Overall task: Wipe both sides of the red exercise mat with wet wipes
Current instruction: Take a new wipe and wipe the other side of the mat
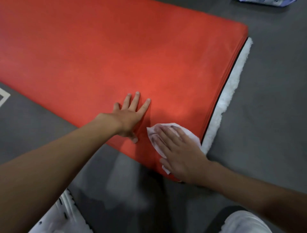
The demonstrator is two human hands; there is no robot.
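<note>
The right hand (181, 156) lies flat with straight fingers close together, pressing a thin white wet wipe (193, 136) smudged with dark grey dirt. The wipe is spread on the near right corner of the flat red padded exercise mat (132, 49). Just beside it, the left hand (129, 119) rests palm down on the mat, fingers straight and spread apart, holding nothing. The mat lies on a dark grey floor (265, 116). A strip of white fluffy material (230, 86) runs along the mat's right edge, touching it. At the top right edge a blue and white soft packet (265, 2) lies on the floor, well apart from the mat and only partly in view.
</note>
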